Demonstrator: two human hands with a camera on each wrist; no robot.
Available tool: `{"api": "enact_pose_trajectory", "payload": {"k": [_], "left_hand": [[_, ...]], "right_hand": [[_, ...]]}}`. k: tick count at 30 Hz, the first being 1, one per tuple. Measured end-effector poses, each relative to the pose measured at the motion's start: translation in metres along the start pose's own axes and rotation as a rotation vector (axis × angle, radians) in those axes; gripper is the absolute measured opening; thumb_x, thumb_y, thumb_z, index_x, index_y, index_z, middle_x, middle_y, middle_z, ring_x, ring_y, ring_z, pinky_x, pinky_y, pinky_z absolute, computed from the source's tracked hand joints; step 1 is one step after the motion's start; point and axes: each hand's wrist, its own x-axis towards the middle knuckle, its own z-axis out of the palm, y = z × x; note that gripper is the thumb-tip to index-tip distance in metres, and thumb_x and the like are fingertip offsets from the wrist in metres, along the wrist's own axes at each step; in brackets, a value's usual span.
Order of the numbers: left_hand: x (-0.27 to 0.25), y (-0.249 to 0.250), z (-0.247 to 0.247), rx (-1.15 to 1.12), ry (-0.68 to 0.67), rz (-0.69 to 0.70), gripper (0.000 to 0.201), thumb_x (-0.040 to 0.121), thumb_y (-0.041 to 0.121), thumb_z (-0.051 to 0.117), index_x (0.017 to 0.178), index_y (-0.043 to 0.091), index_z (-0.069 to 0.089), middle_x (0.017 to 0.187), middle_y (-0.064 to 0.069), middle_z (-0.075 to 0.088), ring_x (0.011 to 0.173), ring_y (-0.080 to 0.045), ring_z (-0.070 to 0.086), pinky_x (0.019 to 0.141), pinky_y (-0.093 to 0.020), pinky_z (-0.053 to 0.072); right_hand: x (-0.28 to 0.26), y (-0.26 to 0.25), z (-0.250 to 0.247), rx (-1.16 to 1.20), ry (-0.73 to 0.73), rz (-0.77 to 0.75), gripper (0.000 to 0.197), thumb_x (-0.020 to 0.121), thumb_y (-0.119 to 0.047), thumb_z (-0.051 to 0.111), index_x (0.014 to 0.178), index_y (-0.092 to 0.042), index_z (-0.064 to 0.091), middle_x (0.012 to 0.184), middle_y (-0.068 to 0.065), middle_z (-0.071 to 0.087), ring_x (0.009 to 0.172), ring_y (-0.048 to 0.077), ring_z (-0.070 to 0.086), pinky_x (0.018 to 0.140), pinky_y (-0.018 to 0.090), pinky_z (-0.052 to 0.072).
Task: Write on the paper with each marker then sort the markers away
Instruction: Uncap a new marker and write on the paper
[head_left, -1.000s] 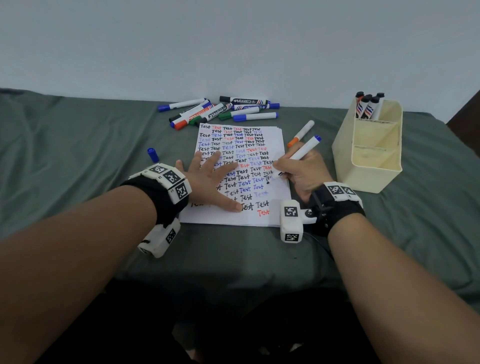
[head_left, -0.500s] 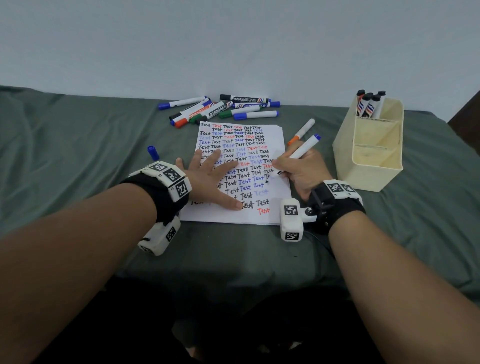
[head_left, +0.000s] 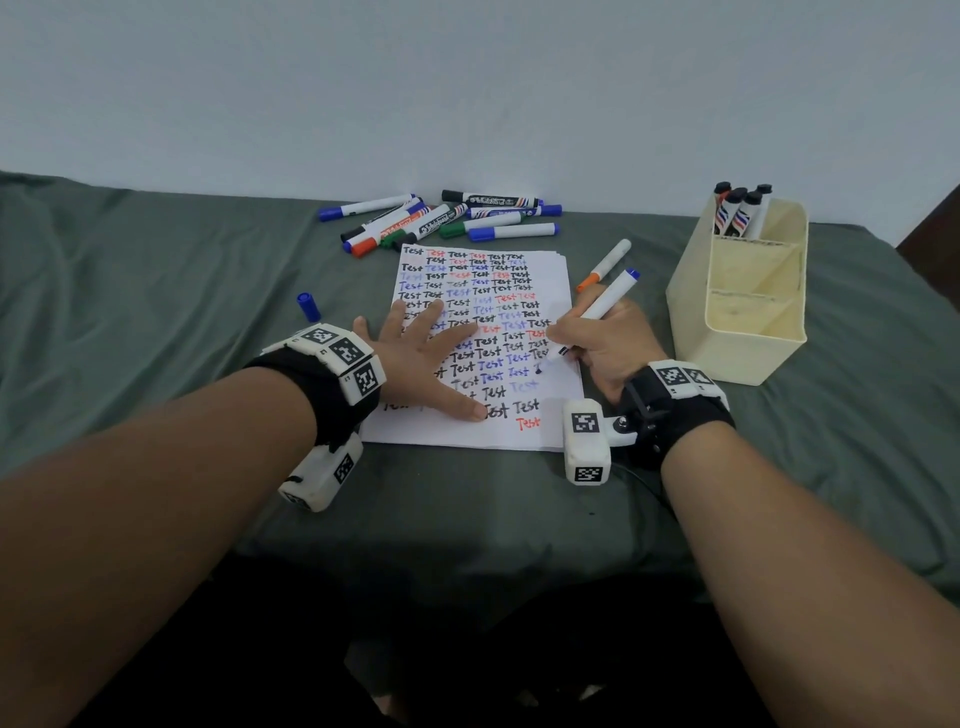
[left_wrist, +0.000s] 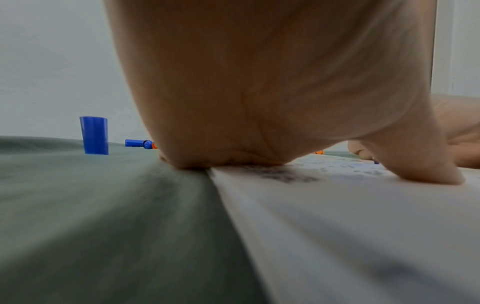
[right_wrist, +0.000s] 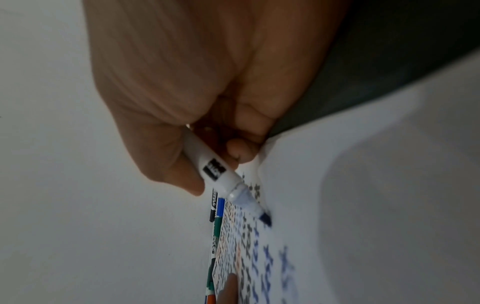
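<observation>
Blue marker (head_left: 597, 310): sitting in the right hand (head_left: 605, 347), fingers and thumb curled tight around its white body. Tip (right_wrist: 265, 219) touching the paper (head_left: 558, 415) at its right side, beside a row of blue words. Back end pointing up and away toward the box (head_left: 748, 353).

Paper: lying flat on the green cloth (head_left: 156, 312), full of the word "Test" in black, blue and red.

Left hand (head_left: 423, 364): lying flat on the left part of the paper, fingers straight and spread apart, pressing down. Heel of the hand sitting right at the paper's edge in the left wrist view.

Blue cap (head_left: 307, 305): standing alone on the cloth, left of the paper, apart from the left hand.

Orange marker (head_left: 605, 265): lying on the cloth just behind the right hand, cap on.

Pile of markers (head_left: 447, 218): lying behind the top of the paper, near the wall, with blue, green, black and orange caps.

Box: standing on the cloth to the right of the right hand, cream colored, with a few black-capped markers (head_left: 740, 210) standing in its far part. Nearer parts showing only bare inside walls.
</observation>
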Motion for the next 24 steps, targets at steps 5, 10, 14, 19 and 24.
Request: {"api": "enact_pose_trajectory", "payload": {"k": [5, 10, 14, 19, 24], "left_hand": [[0.0011, -0.0005, 0.0009, 0.001, 0.006, 0.003, 0.124, 0.037, 0.110, 0.039, 0.139, 0.068, -0.018, 0.158, 0.019, -0.034, 0.147, -0.029, -0.033, 0.110, -0.069, -0.016], [0.0016, -0.0008, 0.0011, 0.004, 0.010, 0.000, 0.124, 0.037, 0.111, 0.038, 0.138, 0.068, -0.018, 0.159, 0.019, -0.033, 0.147, -0.029, -0.032, 0.110, -0.070, -0.015], [0.0009, 0.0001, 0.0006, 0.002, 0.005, 0.000, 0.125, 0.037, 0.110, 0.038, 0.139, 0.068, -0.019, 0.158, 0.019, -0.034, 0.147, -0.029, -0.033, 0.110, -0.069, -0.016], [-0.0005, 0.0003, 0.0000, 0.000, 0.002, 0.002, 0.124, 0.039, 0.109, 0.039, 0.140, 0.067, -0.018, 0.159, 0.019, -0.033, 0.147, -0.029, -0.032, 0.110, -0.069, -0.016], [-0.0009, 0.0005, 0.0003, 0.002, 0.007, 0.001, 0.123, 0.038, 0.110, 0.039, 0.140, 0.067, -0.017, 0.159, 0.018, -0.033, 0.147, -0.029, -0.031, 0.110, -0.069, -0.016]], "right_hand": [[0.0025, 0.0041, -0.0019, 0.098, 0.039, 0.040, 0.028, 0.061, -0.005, 0.079, 0.055, -0.024, 0.060, 0.064, 0.003, 0.059, 0.073, 0.029, 0.060, 0.073, 0.044, 0.053], [0.0036, 0.0050, -0.0017, 0.110, 0.041, 0.023, 0.030, 0.064, -0.002, 0.077, 0.058, -0.024, 0.059, 0.067, 0.005, 0.060, 0.075, 0.030, 0.063, 0.077, 0.047, 0.056], [0.0035, 0.0049, -0.0017, 0.131, 0.044, 0.029, 0.030, 0.066, -0.002, 0.077, 0.058, -0.024, 0.059, 0.068, 0.006, 0.060, 0.076, 0.030, 0.062, 0.080, 0.049, 0.056], [0.0035, 0.0061, -0.0027, 0.133, 0.053, 0.009, 0.030, 0.065, 0.001, 0.074, 0.062, -0.021, 0.055, 0.065, 0.005, 0.055, 0.071, 0.026, 0.057, 0.073, 0.043, 0.052], [0.0041, 0.0071, -0.0034, 0.178, 0.037, -0.027, 0.034, 0.071, 0.007, 0.071, 0.061, -0.020, 0.054, 0.063, 0.004, 0.056, 0.067, 0.022, 0.060, 0.071, 0.039, 0.053]]}}
